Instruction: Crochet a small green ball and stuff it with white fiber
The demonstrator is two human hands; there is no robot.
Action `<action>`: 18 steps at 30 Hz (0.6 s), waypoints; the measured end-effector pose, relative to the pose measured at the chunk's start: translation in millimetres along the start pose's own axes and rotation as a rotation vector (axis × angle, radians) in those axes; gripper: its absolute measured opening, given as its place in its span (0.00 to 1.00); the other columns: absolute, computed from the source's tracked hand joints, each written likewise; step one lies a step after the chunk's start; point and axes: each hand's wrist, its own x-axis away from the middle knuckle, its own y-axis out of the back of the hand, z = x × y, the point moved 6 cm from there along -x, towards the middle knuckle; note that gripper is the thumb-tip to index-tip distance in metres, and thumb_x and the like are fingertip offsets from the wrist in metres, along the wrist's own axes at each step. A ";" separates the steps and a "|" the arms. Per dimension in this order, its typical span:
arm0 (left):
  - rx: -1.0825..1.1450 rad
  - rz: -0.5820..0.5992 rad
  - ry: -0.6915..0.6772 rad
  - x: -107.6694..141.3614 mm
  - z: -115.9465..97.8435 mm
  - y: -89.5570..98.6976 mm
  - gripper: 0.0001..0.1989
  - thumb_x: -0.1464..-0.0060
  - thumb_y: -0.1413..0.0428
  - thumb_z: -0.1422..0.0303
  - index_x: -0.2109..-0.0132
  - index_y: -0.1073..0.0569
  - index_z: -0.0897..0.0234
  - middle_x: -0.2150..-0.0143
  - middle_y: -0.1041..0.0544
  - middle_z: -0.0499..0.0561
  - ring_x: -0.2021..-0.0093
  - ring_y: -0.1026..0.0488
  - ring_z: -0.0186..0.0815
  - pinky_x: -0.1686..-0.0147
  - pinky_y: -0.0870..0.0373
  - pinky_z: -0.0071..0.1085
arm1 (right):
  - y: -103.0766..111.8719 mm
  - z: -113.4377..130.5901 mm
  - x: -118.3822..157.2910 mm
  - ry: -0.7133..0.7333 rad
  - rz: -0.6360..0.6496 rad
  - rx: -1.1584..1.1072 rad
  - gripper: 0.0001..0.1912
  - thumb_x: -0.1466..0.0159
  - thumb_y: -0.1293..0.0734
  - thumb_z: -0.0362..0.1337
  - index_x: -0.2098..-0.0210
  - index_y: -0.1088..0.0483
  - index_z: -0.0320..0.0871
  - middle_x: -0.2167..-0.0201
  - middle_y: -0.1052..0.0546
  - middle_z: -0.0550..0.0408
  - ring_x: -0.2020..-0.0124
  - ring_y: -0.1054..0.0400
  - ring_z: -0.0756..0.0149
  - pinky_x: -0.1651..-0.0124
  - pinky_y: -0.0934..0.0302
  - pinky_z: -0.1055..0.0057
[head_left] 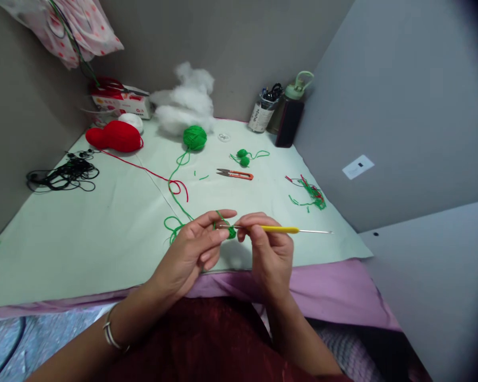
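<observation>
Between thumb and fingers, my left hand (197, 241) pinches a small green crochet piece (231, 232), mostly hidden by the fingers. Green yarn passes over its raised index finger. My right hand (269, 241) grips a crochet hook (281, 229) by its yellow handle, the shaft pointing left. The hook's tip is at the green piece, but whether it sits inside a stitch I cannot tell. From my left hand a strand of green yarn (175, 193) leads up to the green yarn ball (195, 138).
Thread snips (235, 174) lie beyond my hands, near two small green balls (243, 158). Yarn scraps (313, 193) are at right, a red stuffed piece (115, 137) and black cable (69, 172) at left. White stuffing (187, 101), a pen jar (262, 112) and a bottle (297, 93) stand behind.
</observation>
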 end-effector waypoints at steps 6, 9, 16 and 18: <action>-0.132 0.000 -0.058 3.4 0.7 0.3 0.14 0.45 0.31 0.68 0.51 0.17 0.61 0.64 0.25 0.45 0.81 0.44 0.18 0.82 0.39 0.17 | 0.5 -11.2 0.7 -0.105 0.004 -0.128 0.09 0.27 0.33 0.39 0.60 0.21 0.45 0.66 0.19 0.54 0.69 0.28 0.70 0.64 0.31 0.70; -0.140 -0.002 -0.065 4.3 -2.0 1.0 0.14 0.45 0.31 0.68 0.51 0.17 0.60 0.65 0.26 0.44 0.81 0.44 0.18 0.83 0.39 0.17 | 1.6 -12.1 -0.6 -0.135 0.015 -0.206 0.11 0.27 0.34 0.40 0.61 0.22 0.44 0.65 0.19 0.53 0.71 0.27 0.70 0.65 0.29 0.70; -0.234 -0.050 -0.141 6.1 -6.1 8.0 0.13 0.45 0.31 0.68 0.51 0.16 0.59 0.62 0.27 0.45 0.81 0.41 0.18 0.83 0.39 0.19 | 1.8 6.5 5.0 0.001 0.059 0.053 0.12 0.24 0.39 0.37 0.57 0.24 0.45 0.63 0.18 0.53 0.67 0.25 0.68 0.62 0.27 0.67; -0.296 -0.070 -0.173 6.8 -5.0 11.0 0.13 0.43 0.32 0.68 0.50 0.17 0.58 0.63 0.27 0.45 0.81 0.39 0.18 0.82 0.39 0.20 | 0.1 14.6 8.2 0.112 0.083 0.190 0.11 0.25 0.39 0.33 0.54 0.24 0.46 0.62 0.18 0.53 0.65 0.24 0.67 0.61 0.27 0.66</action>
